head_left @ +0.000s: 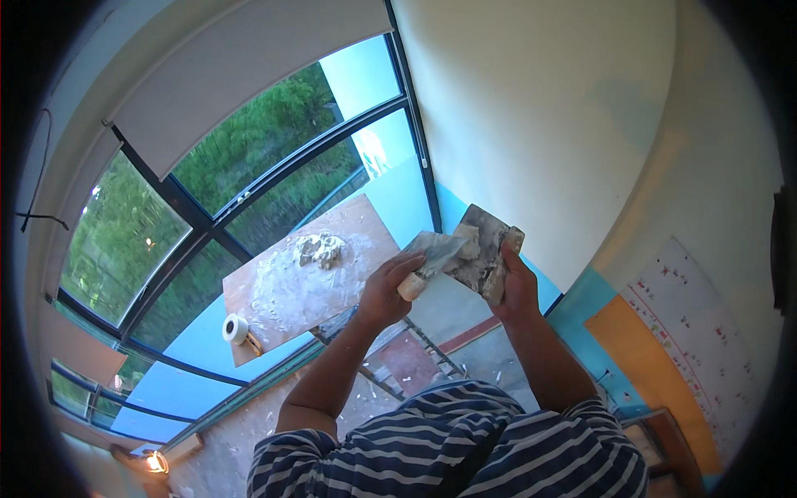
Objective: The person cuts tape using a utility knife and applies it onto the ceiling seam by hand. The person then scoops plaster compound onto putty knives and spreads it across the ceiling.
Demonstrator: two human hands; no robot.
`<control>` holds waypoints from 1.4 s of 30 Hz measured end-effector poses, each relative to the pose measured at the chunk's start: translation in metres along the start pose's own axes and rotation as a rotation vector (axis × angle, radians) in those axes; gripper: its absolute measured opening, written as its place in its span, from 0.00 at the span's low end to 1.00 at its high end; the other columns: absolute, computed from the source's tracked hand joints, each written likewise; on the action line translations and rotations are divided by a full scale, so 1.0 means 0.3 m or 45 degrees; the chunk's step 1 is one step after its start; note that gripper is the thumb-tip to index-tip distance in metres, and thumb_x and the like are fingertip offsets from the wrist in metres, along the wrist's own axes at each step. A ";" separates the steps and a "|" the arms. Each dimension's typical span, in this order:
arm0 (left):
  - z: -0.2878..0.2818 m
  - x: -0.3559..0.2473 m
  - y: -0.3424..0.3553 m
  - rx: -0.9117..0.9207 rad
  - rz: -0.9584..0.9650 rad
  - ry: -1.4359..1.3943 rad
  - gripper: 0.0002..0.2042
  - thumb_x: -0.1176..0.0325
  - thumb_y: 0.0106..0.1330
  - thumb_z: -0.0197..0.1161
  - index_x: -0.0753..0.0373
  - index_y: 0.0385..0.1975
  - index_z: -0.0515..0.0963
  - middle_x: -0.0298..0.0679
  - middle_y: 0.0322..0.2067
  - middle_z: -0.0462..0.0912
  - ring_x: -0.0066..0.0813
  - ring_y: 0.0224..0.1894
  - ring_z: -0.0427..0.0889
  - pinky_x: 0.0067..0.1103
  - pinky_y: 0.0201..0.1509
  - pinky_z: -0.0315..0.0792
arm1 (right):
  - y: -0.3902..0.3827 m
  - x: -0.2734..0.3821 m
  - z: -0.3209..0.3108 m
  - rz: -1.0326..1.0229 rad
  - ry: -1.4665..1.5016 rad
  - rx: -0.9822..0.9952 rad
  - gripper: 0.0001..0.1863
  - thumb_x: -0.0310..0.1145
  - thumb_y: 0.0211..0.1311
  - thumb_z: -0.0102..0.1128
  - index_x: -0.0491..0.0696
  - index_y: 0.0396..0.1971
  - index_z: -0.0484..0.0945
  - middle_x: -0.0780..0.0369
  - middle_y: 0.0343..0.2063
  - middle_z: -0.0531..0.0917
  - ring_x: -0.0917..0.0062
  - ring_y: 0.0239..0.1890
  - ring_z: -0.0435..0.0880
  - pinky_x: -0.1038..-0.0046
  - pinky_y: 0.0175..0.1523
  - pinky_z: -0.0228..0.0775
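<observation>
My left hand grips a putty knife, its wide grey blade pointing right and its pale handle end showing below my fingers. In my right hand is a second putty knife with a dark, broad blade smeared with putty. A pale lump of putty sits on that blade. The left blade overlaps or touches the putty there; which of the two I cannot tell. Both hands are closed on their tools, held up in front of me.
Left of my hands, a board carries a heap of wet putty and white smears. A roll of white tape lies at its near left corner. Dark-framed windows stand behind it. A pale wall rises ahead right. Debris dots the floor.
</observation>
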State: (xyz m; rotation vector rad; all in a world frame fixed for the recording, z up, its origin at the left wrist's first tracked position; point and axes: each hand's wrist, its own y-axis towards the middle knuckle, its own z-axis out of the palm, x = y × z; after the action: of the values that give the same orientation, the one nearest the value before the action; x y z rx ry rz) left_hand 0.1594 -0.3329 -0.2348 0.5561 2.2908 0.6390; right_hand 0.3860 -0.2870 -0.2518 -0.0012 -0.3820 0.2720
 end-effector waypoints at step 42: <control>0.099 -0.023 0.010 -0.057 -1.355 -2.464 0.19 0.63 0.61 0.52 0.71 0.47 0.73 0.50 0.40 0.81 0.43 0.40 0.83 0.36 0.49 0.77 | 0.025 0.022 -0.031 -1.672 -1.445 1.059 0.20 0.39 0.62 0.57 0.49 0.50 0.63 0.45 0.48 0.76 0.60 0.44 0.75 0.61 0.49 0.66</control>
State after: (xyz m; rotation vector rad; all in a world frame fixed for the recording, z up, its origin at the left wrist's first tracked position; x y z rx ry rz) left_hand 0.1858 -0.3256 -0.2488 -0.1966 0.4388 -0.3825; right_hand 0.3935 -0.2775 -0.2584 1.2258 -1.2633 -0.9514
